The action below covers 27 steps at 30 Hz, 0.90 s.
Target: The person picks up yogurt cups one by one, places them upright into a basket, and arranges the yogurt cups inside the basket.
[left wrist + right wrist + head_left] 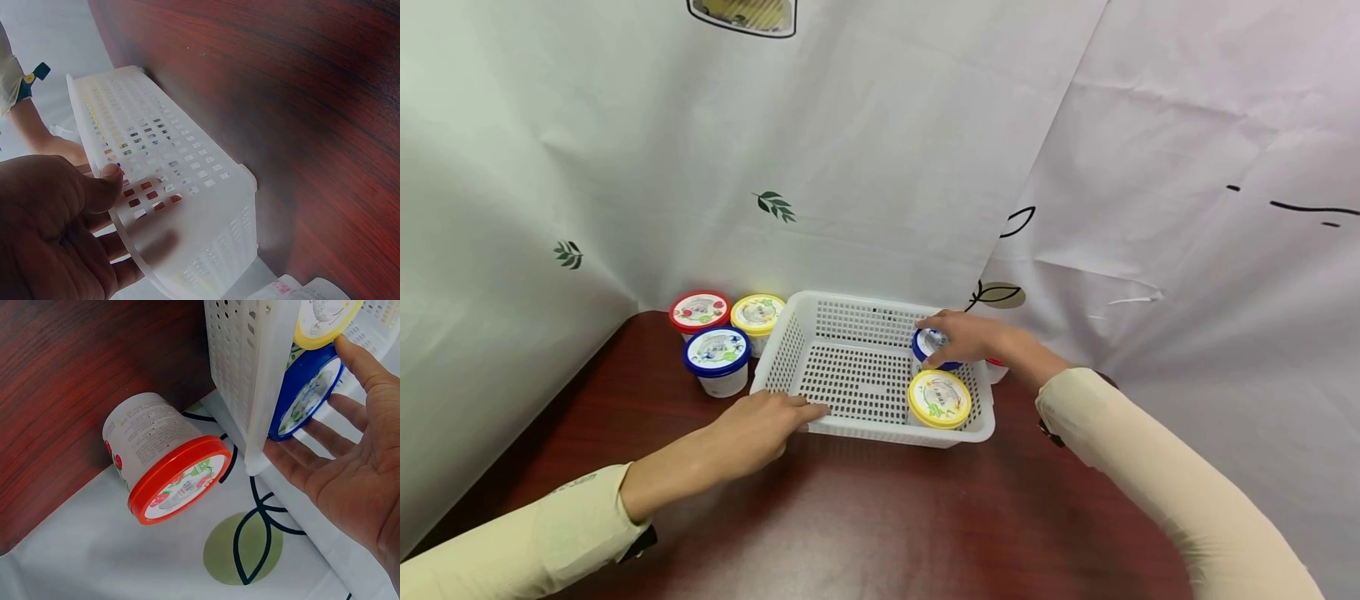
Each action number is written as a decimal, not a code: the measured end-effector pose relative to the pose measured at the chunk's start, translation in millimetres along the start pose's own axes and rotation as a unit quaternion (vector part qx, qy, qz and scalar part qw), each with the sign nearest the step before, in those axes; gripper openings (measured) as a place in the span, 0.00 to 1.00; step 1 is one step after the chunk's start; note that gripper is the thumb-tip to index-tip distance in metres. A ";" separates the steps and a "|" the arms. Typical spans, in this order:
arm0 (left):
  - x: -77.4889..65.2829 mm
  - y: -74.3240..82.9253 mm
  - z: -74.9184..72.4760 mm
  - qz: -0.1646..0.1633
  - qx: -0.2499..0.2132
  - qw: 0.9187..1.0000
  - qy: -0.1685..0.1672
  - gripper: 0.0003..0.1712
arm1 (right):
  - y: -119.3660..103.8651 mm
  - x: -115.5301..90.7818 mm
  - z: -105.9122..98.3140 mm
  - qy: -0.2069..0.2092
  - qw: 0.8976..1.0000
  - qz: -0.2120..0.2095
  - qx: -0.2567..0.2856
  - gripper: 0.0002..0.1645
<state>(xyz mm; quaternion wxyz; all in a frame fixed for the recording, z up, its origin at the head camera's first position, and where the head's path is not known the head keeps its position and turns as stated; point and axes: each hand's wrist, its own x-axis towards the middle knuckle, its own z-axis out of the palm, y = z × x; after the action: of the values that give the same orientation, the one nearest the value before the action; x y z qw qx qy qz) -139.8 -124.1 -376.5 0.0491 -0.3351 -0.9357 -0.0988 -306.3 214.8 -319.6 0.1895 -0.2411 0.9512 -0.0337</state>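
Observation:
A white perforated plastic basket (868, 431) stands on the table. My left hand (756, 429) grips its near left rim, with the thumb (103, 190) on the outer wall and the other fingers reaching over the inside. At the basket's right end, my right hand (967, 335) holds a blue-lidded tub (310, 397) by its lid, thumb on one side and fingers spread along the other. Right in front of that tub, a yellow-lidded tub (940, 398) sits inside the basket. The right hand partly hides the blue lid in the head view.
Left of the basket stand a red-lidded tub (700, 310), a yellow-lidded tub (757, 314) and a blue-lidded tub (717, 350), close together. Another red-lidded tub (165, 453) stands outside the basket's right end. Behind everything hangs a white printed sheet (880, 167), bordering the dark red table (880, 517).

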 end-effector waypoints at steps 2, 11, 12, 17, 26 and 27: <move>0.0 0.1 -0.3 0.001 0.001 1.000 0.000 0.27 | -0.2 0.8 0.6 0.000 1.000 0.002 -0.001 0.52; -0.2 0.4 -1.1 0.005 0.003 1.000 0.002 0.27 | -1.0 4.3 4.2 -0.002 1.000 0.004 -0.018 0.52; -0.1 0.3 -1.1 0.006 0.004 1.000 0.002 0.27 | -1.1 4.4 4.3 -0.002 1.000 0.004 -0.018 0.52; 0.5 -0.1 -0.9 0.006 0.008 1.000 0.003 0.27 | -1.7 4.1 4.2 -0.001 1.000 -0.001 -0.016 0.52; 0.2 0.3 -0.9 0.002 0.001 1.000 0.001 0.27 | -1.9 3.4 4.8 -0.010 1.000 0.003 -0.009 0.52; 0.1 0.4 -0.8 0.001 0.001 1.000 0.000 0.27 | -1.9 3.5 4.6 -0.010 1.000 0.002 -0.009 0.52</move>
<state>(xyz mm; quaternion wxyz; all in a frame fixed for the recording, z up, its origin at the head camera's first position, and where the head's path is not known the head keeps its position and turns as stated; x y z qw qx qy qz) -139.6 -123.9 -375.6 0.0498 -0.3363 -0.9353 -0.0980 -306.6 211.6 -324.7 0.1971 -0.2411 0.9500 -0.0220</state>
